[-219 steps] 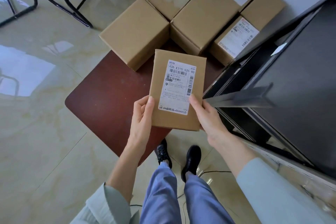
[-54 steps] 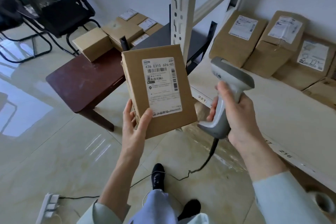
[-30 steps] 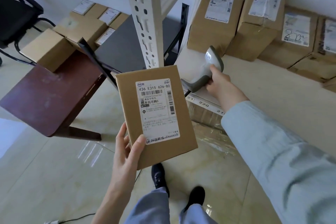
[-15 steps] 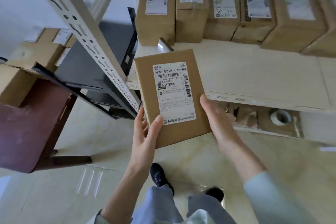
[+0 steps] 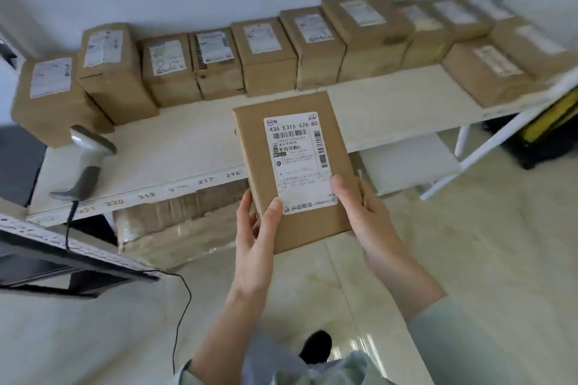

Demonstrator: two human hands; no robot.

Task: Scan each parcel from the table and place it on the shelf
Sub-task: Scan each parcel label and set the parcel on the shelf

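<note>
The person holds a flat cardboard parcel (image 5: 294, 172) with both hands, label side up, in front of the shelf (image 5: 187, 147) and overlapping its front edge in the head view. The parcel is tilted slightly, its far end toward the row of boxes and its near end toward the person. Whether it touches the shelf board cannot be told.

The left hand (image 5: 255, 239) grips the parcel's near left corner: the thumb lies flat on the top face beside the white shipping label (image 5: 300, 162), and the fingers curl round the left edge and go underneath. The right hand (image 5: 364, 216) grips the near right edge: the thumb presses on the lower right corner of the label, and the fingers wrap under the right side. Both hands are clasped on the parcel, neither slack.

A grey barcode scanner (image 5: 84, 162) lies on the shelf near its left end, close to the front edge, well apart from either hand; its black cable (image 5: 181, 316) drops over the edge toward the floor.

Along the back edge of the shelf a row of shelved parcels (image 5: 269, 56) stands side by side against the wall, from the left end to the right end, most with labels facing up. The front lip of the shelf carries printed numbers (image 5: 205, 181), among them 216, 217, 220.
</note>
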